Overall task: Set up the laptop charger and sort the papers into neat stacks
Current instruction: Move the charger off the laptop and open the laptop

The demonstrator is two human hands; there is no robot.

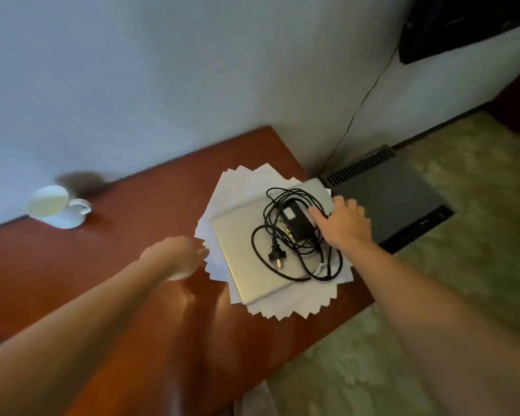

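Right hand (342, 223) is spread out loose, fingertips touching the charger brick (294, 219) right under it, which sits on the laptop (237, 238) over fanned papers (246, 181). Left hand (174, 253) is just beside the papers, grip too blurry to call.

I see a red-brown table (117, 223); directly on it lie fanned white papers (240, 187) and, well apart, a white cup (53, 204).

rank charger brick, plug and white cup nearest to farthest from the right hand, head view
1. charger brick, at the fingertips of the right hand
2. plug, on the laptop, left of the hand
3. white cup, far left
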